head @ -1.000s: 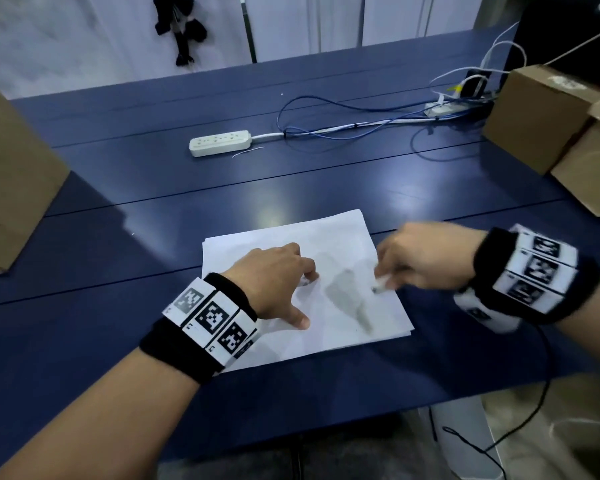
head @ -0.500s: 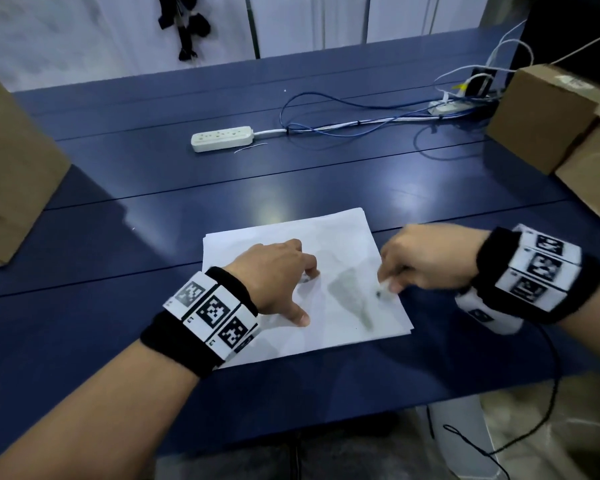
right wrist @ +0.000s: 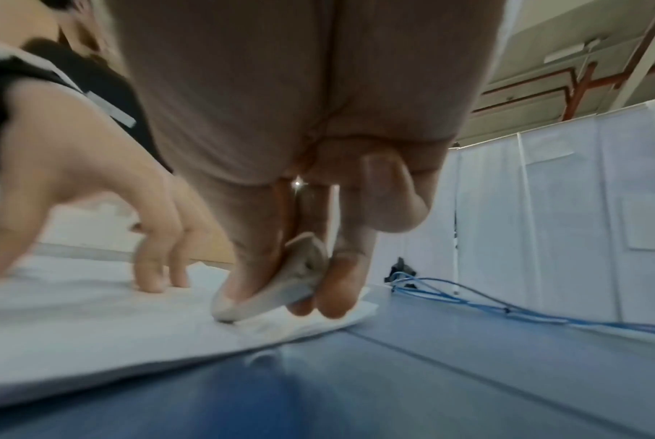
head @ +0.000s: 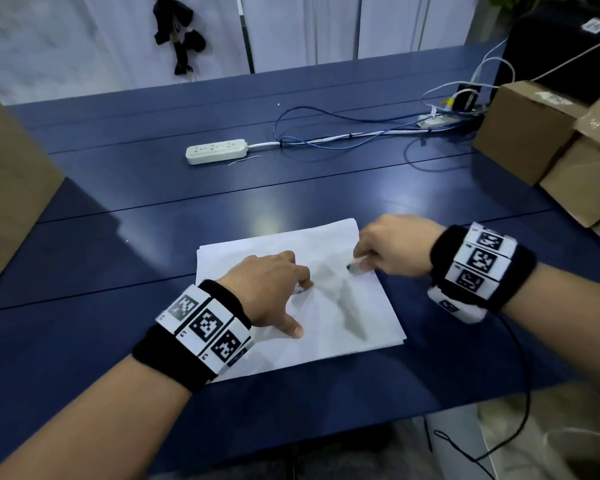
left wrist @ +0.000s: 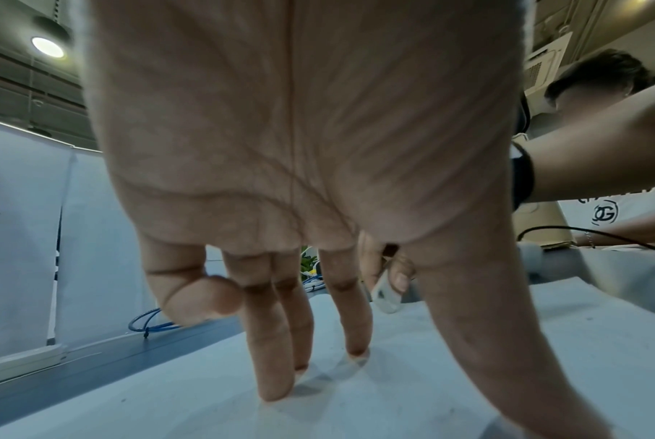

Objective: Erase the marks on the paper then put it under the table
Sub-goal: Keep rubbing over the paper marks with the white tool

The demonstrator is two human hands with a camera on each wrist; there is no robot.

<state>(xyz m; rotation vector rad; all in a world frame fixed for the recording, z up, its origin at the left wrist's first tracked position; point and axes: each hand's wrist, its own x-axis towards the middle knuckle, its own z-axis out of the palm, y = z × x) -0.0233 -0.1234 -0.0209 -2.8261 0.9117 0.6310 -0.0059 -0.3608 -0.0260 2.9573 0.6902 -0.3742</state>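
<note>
A white sheet of paper (head: pixel 257 258) lies on the dark blue table (head: pixel 153 202) near its front edge, with a grey smudged mark (head: pixel 347 306) running down its right half. My left hand (head: pixel 274 292) presses the paper flat with straight fingers and thumb; its fingertips (left wrist: pixel 277 389) touch the sheet. My right hand (head: pixel 385 251) pinches a small white eraser (head: pixel 355 268) with a dark tip against the paper at the top of the mark. The right wrist view shows the eraser (right wrist: pixel 281 294) held between thumb and fingers, its corner on the paper (right wrist: pixel 93 314).
A white power strip (head: pixel 217 151) and blue and white cables (head: pixel 343 133) lie at the back of the table. Cardboard boxes (head: pixel 534 133) stand at the right, another box (head: pixel 11 188) at the left. The table's front edge (head: pixel 326 434) runs just below the paper.
My right hand with the eraser has slid from the paper's right edge up and left onto the top of the mark. The left hand has kept its place on the sheet.
</note>
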